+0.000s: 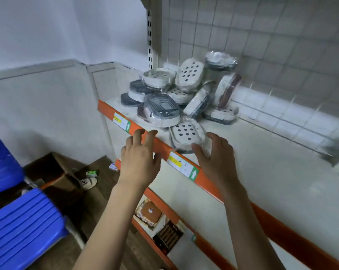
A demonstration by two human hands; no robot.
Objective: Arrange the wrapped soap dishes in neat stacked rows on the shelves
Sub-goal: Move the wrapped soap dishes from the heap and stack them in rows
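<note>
A loose heap of plastic-wrapped soap dishes (182, 90) lies at the left end of the white shelf (262, 172), some flat, some on edge. The nearest wrapped dish (186, 134), white with dark holes, lies at the shelf's front edge. My right hand (213, 154) hovers just right of it, fingers spread, thumb close to its near rim; I cannot tell if it touches. My left hand (139, 151) is over the orange shelf edge, fingers relaxed, holding nothing.
The orange front strip (207, 182) carries price labels. A wire grid (262, 36) backs the shelf. A lower shelf holds boxed goods (149, 213). Blue plastic crates (18, 221) and a cardboard box (51, 172) stand on the floor to the left.
</note>
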